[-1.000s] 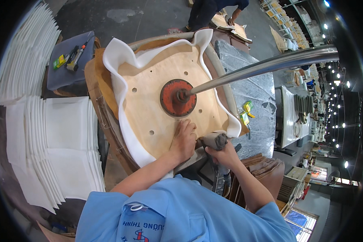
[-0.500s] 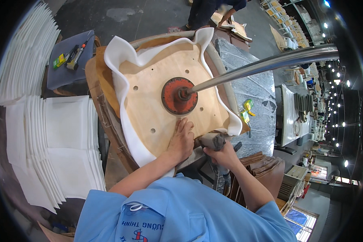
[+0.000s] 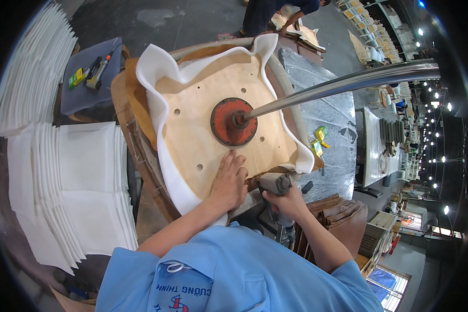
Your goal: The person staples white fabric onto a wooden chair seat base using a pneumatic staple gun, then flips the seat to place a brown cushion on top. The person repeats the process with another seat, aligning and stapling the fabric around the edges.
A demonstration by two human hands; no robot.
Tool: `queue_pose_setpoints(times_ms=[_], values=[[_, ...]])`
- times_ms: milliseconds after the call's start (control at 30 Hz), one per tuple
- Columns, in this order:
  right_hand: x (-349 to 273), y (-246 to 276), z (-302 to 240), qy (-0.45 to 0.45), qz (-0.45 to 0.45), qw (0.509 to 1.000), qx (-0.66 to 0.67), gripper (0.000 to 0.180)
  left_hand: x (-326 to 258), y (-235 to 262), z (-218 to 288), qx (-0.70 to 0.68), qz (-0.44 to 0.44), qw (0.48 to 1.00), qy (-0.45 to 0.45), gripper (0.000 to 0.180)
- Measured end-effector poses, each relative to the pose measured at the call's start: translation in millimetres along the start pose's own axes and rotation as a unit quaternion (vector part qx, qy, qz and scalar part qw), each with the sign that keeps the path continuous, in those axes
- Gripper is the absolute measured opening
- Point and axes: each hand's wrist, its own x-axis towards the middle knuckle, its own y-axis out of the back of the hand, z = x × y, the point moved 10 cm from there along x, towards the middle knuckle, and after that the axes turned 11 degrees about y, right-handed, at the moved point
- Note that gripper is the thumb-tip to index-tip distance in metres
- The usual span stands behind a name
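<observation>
A light wooden seat panel (image 3: 184, 143) with several holes lies before me, bordered by white padding (image 3: 167, 179) that curls up round its edges. Pressing on the panel's middle is a red round plate (image 3: 220, 132) at the end of a shiny metal rod (image 3: 338, 88). My left hand (image 3: 230, 181) rests at the panel's near edge, fingers stretched forward onto the wood; its thumb is hidden. A grey, worn staple gun (image 3: 273, 183) is gripped in my right hand (image 3: 291, 202), its nose at the near right edge beside brown cover material (image 3: 255, 183).
White padding sheets (image 3: 86, 161) are stacked at left. A blue seat (image 3: 80, 96) carries tools and a small box. On the plastic-covered table (image 3: 317, 114) at right lie yellow-green boxes (image 3: 320, 138). Brown covers (image 3: 343, 218) are piled at lower right. Another person (image 3: 265, 15) bends at the far side.
My left hand's fingers have straightened and spread a little on the wood. The staple gun has shifted slightly left along the near edge. The panel appears marginally farther right.
</observation>
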Motion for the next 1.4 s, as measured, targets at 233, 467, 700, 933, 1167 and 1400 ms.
queue_pose_setpoints(times_ms=[233, 467, 700, 933, 1167, 1400], values=[[3.7, -15.0, -2.1, -0.013, -0.019, 1.0, -0.005, 0.035, 1.4, 7.1, 5.2, 0.007, 0.0, 1.0, 0.012, 0.043], [-17.4, -10.0, 10.1, 0.05, 0.068, 0.996, -0.018, 0.042, -30.6, 115.8, -9.9, -0.222, -0.024, 0.972, 0.075, 0.021], [-30.4, -7.0, 3.6, 0.235, 0.179, 0.954, -0.056, 0.063, -107.2, 219.2, -46.6, 0.127, 0.162, 0.979, -0.017, 0.027], [-35.1, 50.5, 20.3, 0.318, 0.321, 0.886, -0.104, 0.065, -82.5, 123.8, -14.3, 0.158, -0.014, 0.968, -0.195, 0.041], [-110.0, 76.0, 143.7, 0.138, 0.428, 0.877, 0.171, 0.046, -74.8, 78.8, 3.0, 0.17, -0.081, 0.962, -0.2, 0.048], [-168.5, 19.5, 200.5, 0.065, 0.407, 0.871, 0.266, 0.059, -33.8, -12.6, 66.2, 0.233, -0.149, 0.927, -0.255, 0.029]])
